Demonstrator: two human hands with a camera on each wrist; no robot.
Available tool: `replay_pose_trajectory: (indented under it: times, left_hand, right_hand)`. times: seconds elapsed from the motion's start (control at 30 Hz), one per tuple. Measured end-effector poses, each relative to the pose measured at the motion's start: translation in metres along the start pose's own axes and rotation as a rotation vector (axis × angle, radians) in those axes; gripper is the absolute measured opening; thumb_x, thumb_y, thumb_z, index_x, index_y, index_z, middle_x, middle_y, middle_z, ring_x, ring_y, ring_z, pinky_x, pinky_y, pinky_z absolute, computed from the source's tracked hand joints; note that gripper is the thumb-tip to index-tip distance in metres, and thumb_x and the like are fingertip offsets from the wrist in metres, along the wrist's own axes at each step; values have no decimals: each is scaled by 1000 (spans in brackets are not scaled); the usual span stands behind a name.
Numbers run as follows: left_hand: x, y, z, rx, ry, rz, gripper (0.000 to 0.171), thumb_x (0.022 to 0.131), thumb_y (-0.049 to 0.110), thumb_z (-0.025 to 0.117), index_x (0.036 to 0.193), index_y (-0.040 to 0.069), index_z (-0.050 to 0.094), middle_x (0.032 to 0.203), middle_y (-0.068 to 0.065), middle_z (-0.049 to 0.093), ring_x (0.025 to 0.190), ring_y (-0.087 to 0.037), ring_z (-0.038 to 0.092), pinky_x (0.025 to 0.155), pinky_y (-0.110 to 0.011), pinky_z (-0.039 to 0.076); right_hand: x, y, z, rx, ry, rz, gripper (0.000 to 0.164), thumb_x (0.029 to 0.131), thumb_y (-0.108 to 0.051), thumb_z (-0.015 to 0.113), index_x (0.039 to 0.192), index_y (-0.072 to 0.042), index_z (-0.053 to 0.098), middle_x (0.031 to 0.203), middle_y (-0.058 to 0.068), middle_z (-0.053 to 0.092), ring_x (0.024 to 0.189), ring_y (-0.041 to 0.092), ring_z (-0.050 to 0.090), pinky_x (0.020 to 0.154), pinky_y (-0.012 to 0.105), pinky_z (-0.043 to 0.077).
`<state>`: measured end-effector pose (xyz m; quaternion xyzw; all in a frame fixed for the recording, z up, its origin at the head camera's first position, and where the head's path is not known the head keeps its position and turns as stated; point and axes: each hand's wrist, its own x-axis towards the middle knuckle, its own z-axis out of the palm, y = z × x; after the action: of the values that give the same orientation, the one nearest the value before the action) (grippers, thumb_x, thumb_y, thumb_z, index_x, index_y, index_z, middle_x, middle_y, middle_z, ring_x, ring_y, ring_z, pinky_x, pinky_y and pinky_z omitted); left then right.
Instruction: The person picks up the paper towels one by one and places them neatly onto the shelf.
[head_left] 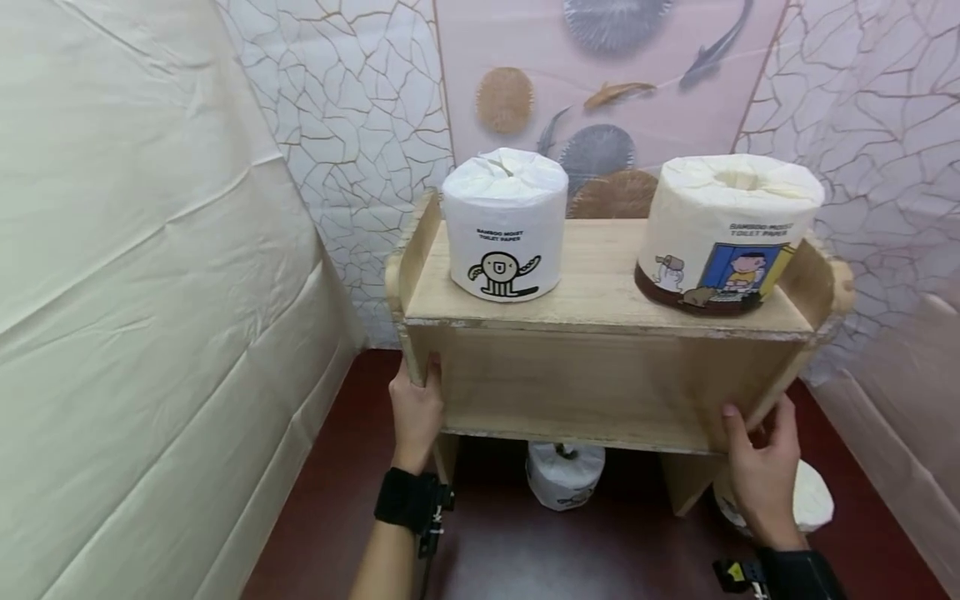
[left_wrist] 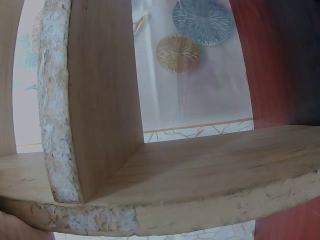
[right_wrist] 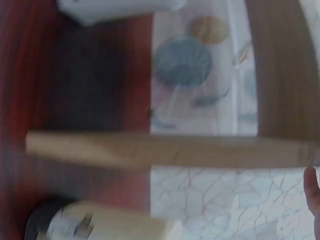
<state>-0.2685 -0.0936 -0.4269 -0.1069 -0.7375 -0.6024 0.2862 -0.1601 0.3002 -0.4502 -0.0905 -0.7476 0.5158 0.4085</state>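
Observation:
A two-tier wooden shelf [head_left: 577,387] stands between my hands in the head view. My left hand [head_left: 417,412] grips its left side panel, thumb on the inner face. The right side panel is held by my right hand [head_left: 768,475], with its thumb inside and fingers partly hidden behind the wood. On the top board sit two wrapped toilet paper rolls: a white one [head_left: 504,229] at left and a cream one [head_left: 727,233] with a cartoon print at right. The left wrist view shows the shelf's side panel [left_wrist: 210,200] close up; in the right wrist view, a fingertip [right_wrist: 312,187] touches the wood.
Another white roll [head_left: 566,475] stands on the dark red tabletop [head_left: 525,558], seen below the shelf's lower board. A cream roll [head_left: 812,497] is partly hidden behind my right hand. Pale padded fabric [head_left: 150,333] walls the left side, and a patterned sheet [head_left: 360,150] hangs behind.

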Motion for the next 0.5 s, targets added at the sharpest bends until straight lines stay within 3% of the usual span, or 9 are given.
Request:
replay_pose_trajectory:
  times: [0.13,0.23,0.27,0.37,0.5]
  left_hand:
    - [-2,0,-3,12,41,-4,32,109,23,62,133,2,65,83,-23,64,63,-23,52,62,-29,42]
    - [-2,0,0,2,41,-6,28,109,22,62,126,-1,65,74,-19,55,58,-20,44,59,-29,38]
    - [-1,0,1,-3,42,-8,28,109,22,62,124,-1,65,77,-18,58,60,-19,46,59,-28,39]
    - [0,0,3,-21,42,-20,27,109,22,62,123,-1,65,79,-20,61,60,-18,48,61,-27,41]
    - [-1,0,4,-24,44,-26,28,109,23,62,123,-2,64,83,-26,64,64,-23,53,63,-24,43]
  right_hand:
    - [-6,19,-12,66,-40,-118,55,104,-1,62,157,-6,48,132,-15,57,118,5,55,92,15,40]
    - [-7,32,-24,72,-11,-150,48,108,-17,61,154,-9,52,135,-11,60,121,7,55,98,18,38]
    - [-7,36,-29,53,4,-149,46,109,-23,60,153,-11,54,135,-9,61,121,8,55,99,19,36]
    - [-6,45,-38,-66,37,-113,46,108,-31,62,150,-11,59,139,7,63,124,18,52,104,25,33]
    - [-9,55,-44,-347,-21,-38,49,105,-19,66,147,3,56,140,32,54,129,45,45,110,50,31]
